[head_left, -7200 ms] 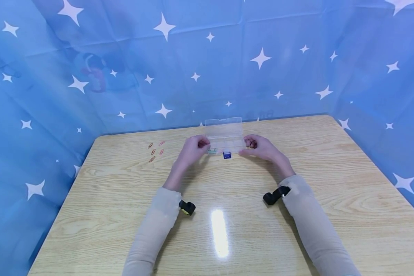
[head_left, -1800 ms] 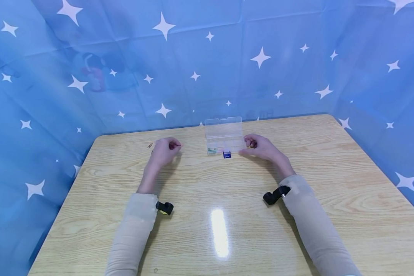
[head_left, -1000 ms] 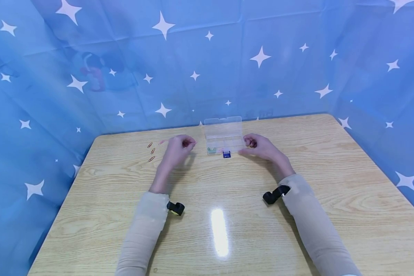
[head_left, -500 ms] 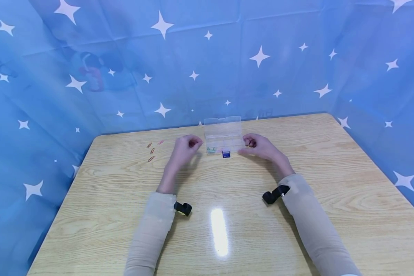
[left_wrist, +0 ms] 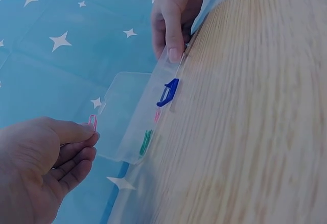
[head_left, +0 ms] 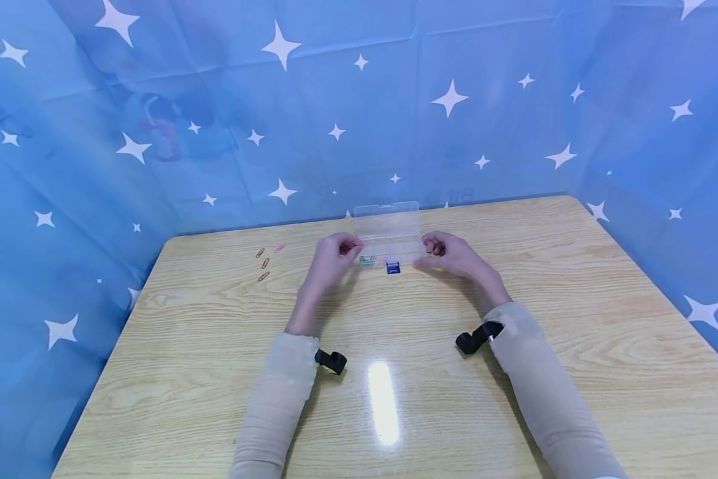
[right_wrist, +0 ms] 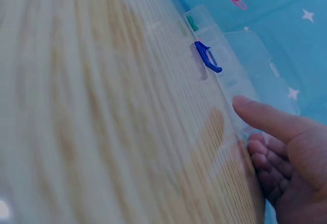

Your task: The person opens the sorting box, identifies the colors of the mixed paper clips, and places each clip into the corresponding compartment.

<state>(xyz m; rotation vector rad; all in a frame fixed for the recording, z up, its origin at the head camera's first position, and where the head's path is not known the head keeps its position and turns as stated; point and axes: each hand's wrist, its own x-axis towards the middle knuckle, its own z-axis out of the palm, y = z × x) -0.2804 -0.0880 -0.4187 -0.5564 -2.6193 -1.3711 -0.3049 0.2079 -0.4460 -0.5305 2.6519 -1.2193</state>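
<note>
My left hand (head_left: pixel 335 256) is at the left end of a clear plastic box (head_left: pixel 387 227), whose lid stands raised. Between its thumb and fingers it pinches a pink paper clip (left_wrist: pixel 93 121), held above the box in both wrist views. Green paper clips (left_wrist: pixel 145 142) lie in the box's left end compartment, with something pink (left_wrist: pixel 157 115) in the one beside it. A dark blue latch (head_left: pixel 392 267) juts from the box's front edge. My right hand (head_left: pixel 454 256) grips the box's right end, thumb (right_wrist: pixel 250 110) at the front corner and the other fingers curled at the side.
On the wooden table (head_left: pixel 203 372), left of the box, lie several loose clips: a pink one (head_left: pixel 279 248) and reddish-brown ones (head_left: pixel 265 263). A blue cloth with white stars (head_left: pixel 323 100) hangs right behind the table's back edge.
Two pink clips lay on the table earlier; one lies there now. My left hand took the other and carried it right to the box. The right hand has stayed in place.
</note>
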